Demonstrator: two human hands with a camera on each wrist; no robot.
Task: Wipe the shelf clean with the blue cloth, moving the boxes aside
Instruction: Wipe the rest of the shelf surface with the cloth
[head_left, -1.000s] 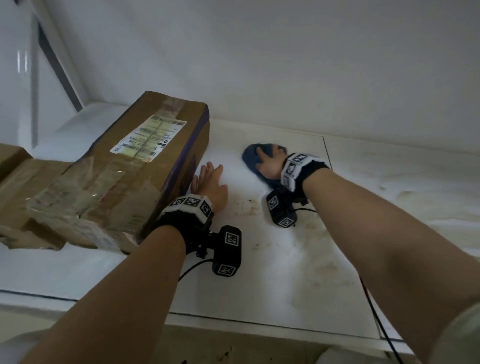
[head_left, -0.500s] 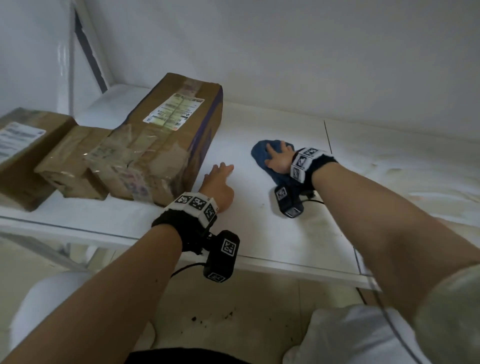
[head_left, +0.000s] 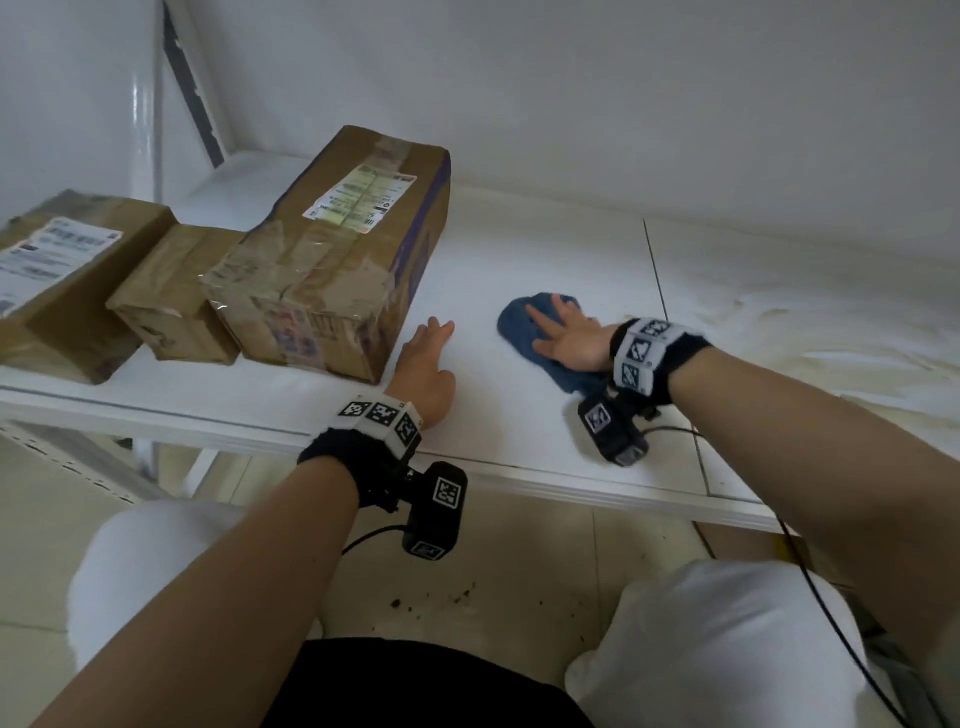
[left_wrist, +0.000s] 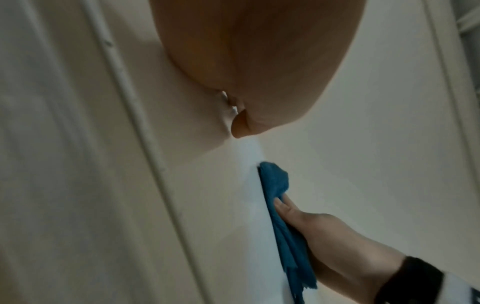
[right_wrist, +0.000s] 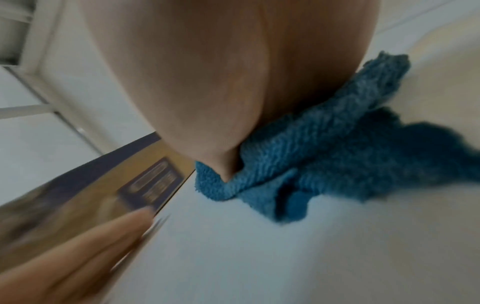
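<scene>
A crumpled blue cloth (head_left: 522, 332) (left_wrist: 280, 197) (right_wrist: 324, 160) lies on the white shelf (head_left: 519, 249). My right hand (head_left: 563, 332) presses flat on it with fingers spread. My left hand (head_left: 428, 358) rests flat on the shelf with straight fingers, just right of the large taped cardboard box (head_left: 332, 260) and holding nothing. In the right wrist view the box's side (right_wrist: 103, 185) shows behind the blurred left fingers (right_wrist: 78, 246). Two smaller boxes (head_left: 67, 280) (head_left: 176, 296) stand further left.
The shelf's right part (head_left: 805, 322) carries yellowish stains. A seam (head_left: 657, 270) splits the shelf panels. The shelf front edge (head_left: 571, 491) runs below my wrists, with tiled floor (head_left: 493, 571) and my white-clad knees (head_left: 727, 639) beneath. A white wall backs the shelf.
The view has pulled back and down, showing the shelf edge, floor and more boxes. My right hand has drawn the cloth nearer the front edge. The left hand now lies slightly clear of the box.
</scene>
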